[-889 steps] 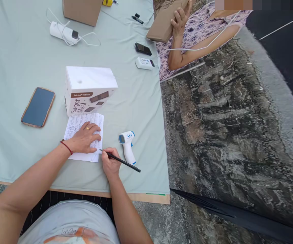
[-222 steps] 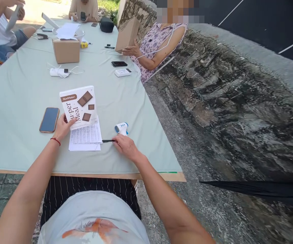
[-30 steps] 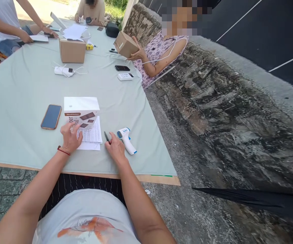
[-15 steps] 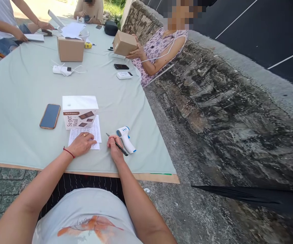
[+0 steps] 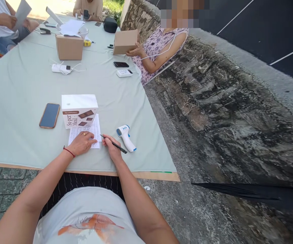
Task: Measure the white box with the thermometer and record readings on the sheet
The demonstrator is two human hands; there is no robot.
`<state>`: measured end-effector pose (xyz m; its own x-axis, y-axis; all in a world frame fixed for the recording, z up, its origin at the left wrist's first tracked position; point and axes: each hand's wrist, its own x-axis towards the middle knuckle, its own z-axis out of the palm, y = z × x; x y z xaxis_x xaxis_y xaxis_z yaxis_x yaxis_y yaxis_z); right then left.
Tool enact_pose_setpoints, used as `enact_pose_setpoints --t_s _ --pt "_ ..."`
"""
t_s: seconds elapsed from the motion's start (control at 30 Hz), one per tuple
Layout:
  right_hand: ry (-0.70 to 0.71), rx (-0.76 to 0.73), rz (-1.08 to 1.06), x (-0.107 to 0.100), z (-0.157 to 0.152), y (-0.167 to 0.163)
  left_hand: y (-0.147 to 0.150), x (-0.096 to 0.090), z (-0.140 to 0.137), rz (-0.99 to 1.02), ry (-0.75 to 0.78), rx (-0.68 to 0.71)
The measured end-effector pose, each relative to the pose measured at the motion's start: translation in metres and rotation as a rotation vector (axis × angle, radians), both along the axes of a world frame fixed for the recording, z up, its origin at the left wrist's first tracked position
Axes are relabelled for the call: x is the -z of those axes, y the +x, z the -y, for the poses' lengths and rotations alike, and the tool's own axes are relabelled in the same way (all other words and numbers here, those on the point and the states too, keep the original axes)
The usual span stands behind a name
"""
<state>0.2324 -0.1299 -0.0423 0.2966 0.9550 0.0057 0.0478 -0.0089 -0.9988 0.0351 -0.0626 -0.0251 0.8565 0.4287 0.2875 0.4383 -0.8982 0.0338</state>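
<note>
My left hand [image 5: 83, 143] lies with its fingers stretched out on a printed sheet of paper [image 5: 96, 126], and a ring and a red bracelet show on it. Beside the sheet's right edge, my right hand [image 5: 112, 145] is closed around a black pen [image 5: 119, 147], whose tip points left toward the paper. A white box [image 5: 79, 113] with chocolate pictures and "Super Meal" lettering stands at the sheet's far end and covers part of it. To the right of my right hand lies a white and blue infrared thermometer [image 5: 126, 138].
A phone [image 5: 49, 116] lies left of the white box. Farther off are a white device with a cable [image 5: 61, 68], a cardboard box [image 5: 69, 49], another phone [image 5: 121, 64] and a white gadget [image 5: 124, 73]. A person at the right holds a cardboard carton [image 5: 126, 41]. Two more people sit at the far end.
My right hand with the pen has moved slightly left, closer to the paper. The person at far left has lifted a sheet off the table. The carton at right has been turned.
</note>
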Motion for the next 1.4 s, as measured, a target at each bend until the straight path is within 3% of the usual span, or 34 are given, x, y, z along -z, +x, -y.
enact_pose_setpoints --t_s 0.23,1.4 --pt "-0.053 0.100 0.130 0.001 -0.002 -0.007 0.000 0.002 0.000 0.011 0.002 0.005" --pt "-0.023 0.031 0.194 0.005 -0.004 -0.012 0.002 -0.001 0.002 -0.011 -0.038 -0.017"
